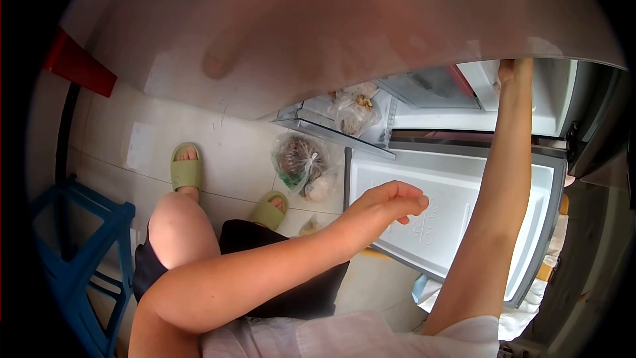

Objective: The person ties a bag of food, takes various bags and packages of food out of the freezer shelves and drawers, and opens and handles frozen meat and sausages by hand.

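Note:
My left hand hangs above the white inner side of an open freezer door. Its fingers are loosely bent and nothing shows in them. My right arm reaches into the white freezer compartment. Of my right hand only the back part shows; the grey-brown panel overhead hides the fingers and whatever they touch. To the left of that arm, a clear drawer sticks out, with plastic bags of food inside.
On the tiled floor, a tied clear bag with dark contents lies beside the drawer. A blue stool stands at the left, below a red object. My feet in green slippers are close by. White cloth lies beneath the door's right corner.

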`<state>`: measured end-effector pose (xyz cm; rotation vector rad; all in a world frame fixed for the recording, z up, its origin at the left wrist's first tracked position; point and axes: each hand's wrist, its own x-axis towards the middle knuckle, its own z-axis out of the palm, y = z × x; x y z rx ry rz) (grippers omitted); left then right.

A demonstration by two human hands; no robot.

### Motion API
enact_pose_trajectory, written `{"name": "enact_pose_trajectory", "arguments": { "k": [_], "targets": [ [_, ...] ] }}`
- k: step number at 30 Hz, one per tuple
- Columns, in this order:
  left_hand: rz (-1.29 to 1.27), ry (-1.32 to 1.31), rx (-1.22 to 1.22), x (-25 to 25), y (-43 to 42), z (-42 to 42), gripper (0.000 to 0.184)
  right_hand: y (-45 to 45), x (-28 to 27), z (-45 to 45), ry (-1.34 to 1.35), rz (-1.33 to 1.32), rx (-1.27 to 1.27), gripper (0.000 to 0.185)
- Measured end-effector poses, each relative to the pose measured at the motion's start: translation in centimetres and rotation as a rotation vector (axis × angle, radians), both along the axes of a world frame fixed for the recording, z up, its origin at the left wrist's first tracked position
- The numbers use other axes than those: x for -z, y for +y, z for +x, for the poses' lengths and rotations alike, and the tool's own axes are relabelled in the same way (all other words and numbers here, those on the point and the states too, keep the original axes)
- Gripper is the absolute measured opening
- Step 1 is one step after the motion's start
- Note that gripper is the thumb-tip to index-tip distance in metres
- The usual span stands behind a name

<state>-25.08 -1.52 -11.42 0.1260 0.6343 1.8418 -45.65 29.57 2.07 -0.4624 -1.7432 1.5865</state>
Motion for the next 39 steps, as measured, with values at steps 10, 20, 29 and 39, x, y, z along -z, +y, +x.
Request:
{"name": "enact_pose_trajectory", "arguments": {
  "k": [10,20,29,39],
  "targets": [
    [-0.001,0.026,0.075,-0.1,-0.7,-0.8,0.047,4.3,0.6,-0.2,-0.146,0.932,0.359,0.053],
    [-0.087,-0.014,0.122,-2.2,-1.4,-1.0,0.049,-2.0,1.7,5.5,0.027,0.409,0.261,0.041],
    [-0.047,-0.081,0.063,-0.7,-0.5,0.2,0.046,-5.5,4.3,9.9,0.06,0.618,0.277,0.029],
    [-0.045,-0.092,0.023,-0.2,0.1,0.3,0.049,-5.1,3.3,9.3,0.107,0.424,0.194,0.024]
  ]
}}
